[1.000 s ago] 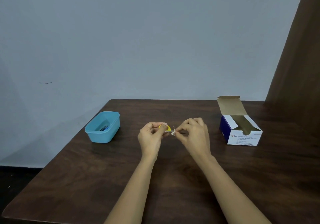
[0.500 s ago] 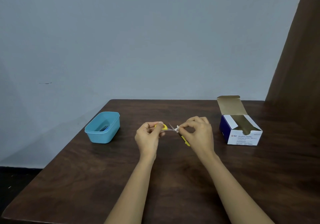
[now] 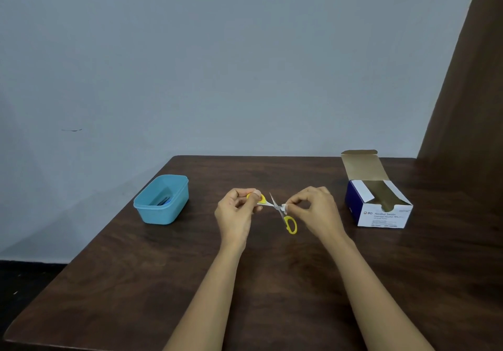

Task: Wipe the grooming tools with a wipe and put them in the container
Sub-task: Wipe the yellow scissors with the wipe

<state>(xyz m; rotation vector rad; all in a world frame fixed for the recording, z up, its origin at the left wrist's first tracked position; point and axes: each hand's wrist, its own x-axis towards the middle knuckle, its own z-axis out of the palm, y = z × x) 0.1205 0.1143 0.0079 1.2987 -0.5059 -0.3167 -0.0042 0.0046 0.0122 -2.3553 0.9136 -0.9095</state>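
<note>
Here we are at the dark wooden table [image 3: 190, 282], and our marker is the light blue container [image 3: 163, 201], standing near the table's far left corner. Inside it lies a blue tool [image 3: 164, 201] (too small to say which one).

Right of the container and above the tabletop, both hands are at work on a small pair of scissors [image 3: 277, 206] with yellow handles. The left hand [image 3: 236, 212], the one nearer the container, has its thumb and curled fingers clamped on one yellow handle loop. The scissors are spread wide. One blade points up and away, and the other handle loop hangs free, down toward the table on the side away from the container.

The right hand [image 3: 315, 212], a little farther from the container, pinches a small white wipe [image 3: 284, 208] between thumb and forefinger. The other fingers are curled in behind. The wipe sits on the metal just by the pivot, where the blades cross.

Much farther right of the container, past both hands, stands a white and navy swab box [image 3: 378, 203] with its lid flap up and its top torn open. Behind the container rises a plain grey-blue wall [image 3: 217, 65]. A brown panel [image 3: 468, 106] runs up the far right edge.
</note>
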